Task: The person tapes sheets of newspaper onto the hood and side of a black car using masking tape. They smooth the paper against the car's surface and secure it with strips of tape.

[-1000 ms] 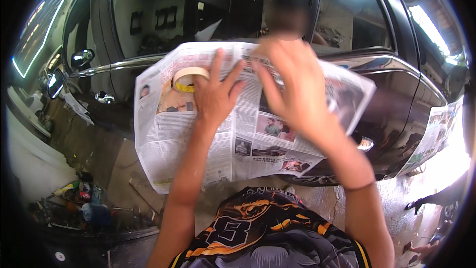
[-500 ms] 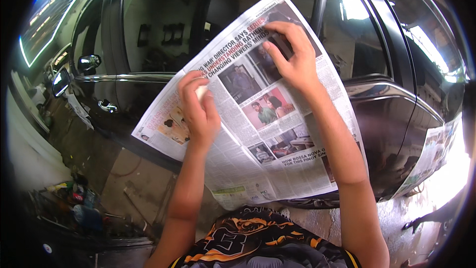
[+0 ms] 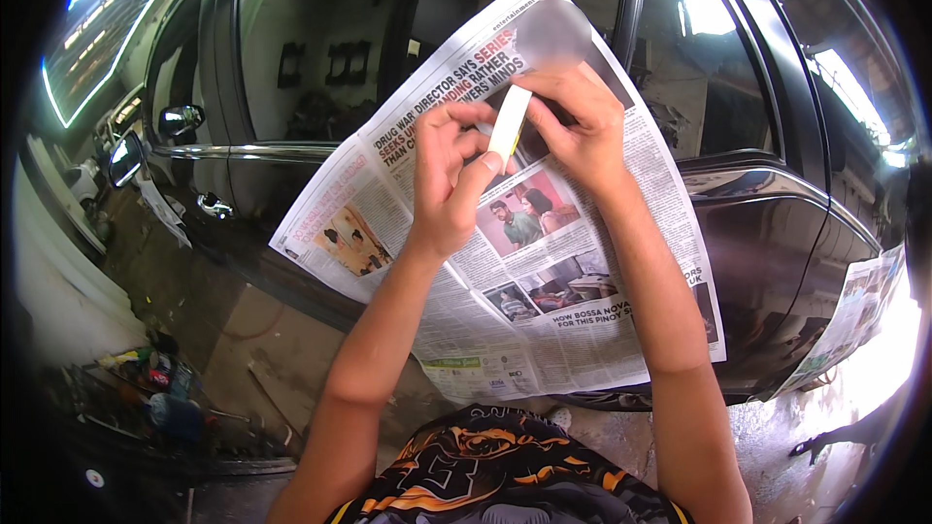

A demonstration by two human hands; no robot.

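A large sheet of newspaper (image 3: 427, 301) lies tilted against the side of a black car (image 3: 320, 116), over the door and window. In front of it my left hand (image 3: 449, 180) grips a pale roll of masking tape (image 3: 510, 121), seen edge-on, with thumb and fingers around its lower part. My right hand (image 3: 582, 126) is at the tape's upper end, its thumb and forefinger pinched close together there. Whether a loose end of tape is between those fingertips is too small to tell. Both hands are just off the sheet's upper middle.
Another newspaper sheet (image 3: 845, 320) hangs on the car at the right. The wing mirror (image 3: 126, 158) and door handle (image 3: 214, 206) are at the left. Bottles and assorted clutter (image 3: 165, 398) stand at the lower left. A dark object (image 3: 835, 442) lies at the lower right.
My left hand has moved right with the tape, from the sheet's left side to beside my right hand. My right hand has drawn its fingers in to the tape.
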